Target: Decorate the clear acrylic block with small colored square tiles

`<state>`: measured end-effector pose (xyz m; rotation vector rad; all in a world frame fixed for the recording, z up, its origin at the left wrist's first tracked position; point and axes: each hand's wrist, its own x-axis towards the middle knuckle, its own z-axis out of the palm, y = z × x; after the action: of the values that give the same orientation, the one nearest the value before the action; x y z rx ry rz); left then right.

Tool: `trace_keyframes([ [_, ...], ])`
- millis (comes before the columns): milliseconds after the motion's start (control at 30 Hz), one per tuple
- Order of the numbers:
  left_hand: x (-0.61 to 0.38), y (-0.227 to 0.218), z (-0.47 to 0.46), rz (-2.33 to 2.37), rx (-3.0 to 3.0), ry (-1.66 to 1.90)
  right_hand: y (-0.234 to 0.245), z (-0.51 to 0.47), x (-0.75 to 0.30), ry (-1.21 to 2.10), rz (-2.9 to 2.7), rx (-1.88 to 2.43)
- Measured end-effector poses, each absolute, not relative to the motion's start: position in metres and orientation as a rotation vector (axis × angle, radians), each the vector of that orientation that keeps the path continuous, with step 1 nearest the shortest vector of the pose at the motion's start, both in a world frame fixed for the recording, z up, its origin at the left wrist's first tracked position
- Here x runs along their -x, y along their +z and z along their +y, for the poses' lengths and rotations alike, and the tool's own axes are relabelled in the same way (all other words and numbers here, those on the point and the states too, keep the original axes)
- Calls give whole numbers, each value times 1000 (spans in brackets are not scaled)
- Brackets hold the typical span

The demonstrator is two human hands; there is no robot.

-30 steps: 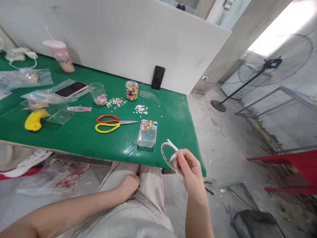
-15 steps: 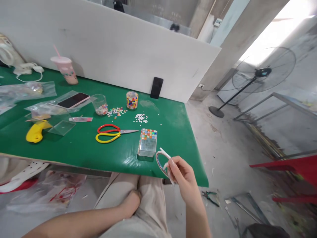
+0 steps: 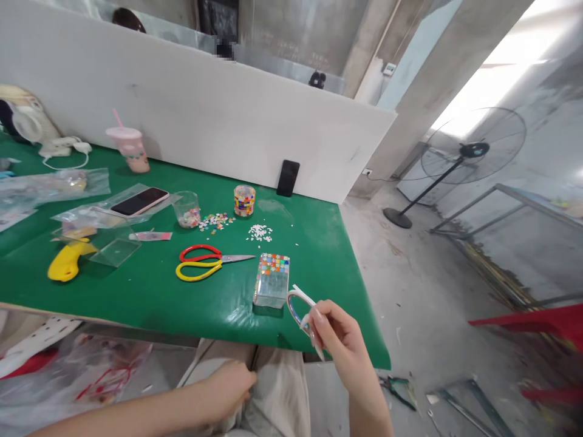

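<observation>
My right hand (image 3: 334, 340) is closed on a thin white tape roll (image 3: 296, 306) with a loose end sticking up, held over the near edge of the green table (image 3: 150, 291). Just left of the roll stands a clear block with coloured mosaic tiles on top (image 3: 272, 279). My left hand (image 3: 230, 385) rests on my lap below the table edge, fingers curled against the light trousers. Red-and-yellow scissors (image 3: 204, 262) lie on the table left of the block.
A mosaic-covered cup (image 3: 245, 200), a clear cup of tiles (image 3: 187, 209), loose tile piles (image 3: 260, 231), a phone (image 3: 139, 201) on plastic bags, a yellow tool (image 3: 67, 262), a pink drink cup (image 3: 129, 149) and a black phone (image 3: 289, 178) leaning on the white divider. A floor fan (image 3: 471, 152) stands right.
The view has tilted up, so the table sits lower in frame. My right hand with the tape roll has come closer to the mosaic block. My left hand stays on my lap.
</observation>
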<state>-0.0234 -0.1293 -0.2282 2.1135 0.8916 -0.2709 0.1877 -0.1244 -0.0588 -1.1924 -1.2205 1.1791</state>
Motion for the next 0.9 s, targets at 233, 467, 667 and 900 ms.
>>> trace_keyframes([
  [233,36,-189,-110,970,-1979,-301,-55,-109,-187,1199,-1261,1121],
  [467,39,-166,-98,984,-1684,-289,-54,-102,-188,1202,-1297,1096],
  [667,47,-97,-78,815,-1677,-261,-52,-97,-191,1158,-1330,1041],
  [900,45,-3,-24,911,-1404,657,-28,-74,-190,929,-1365,858],
])
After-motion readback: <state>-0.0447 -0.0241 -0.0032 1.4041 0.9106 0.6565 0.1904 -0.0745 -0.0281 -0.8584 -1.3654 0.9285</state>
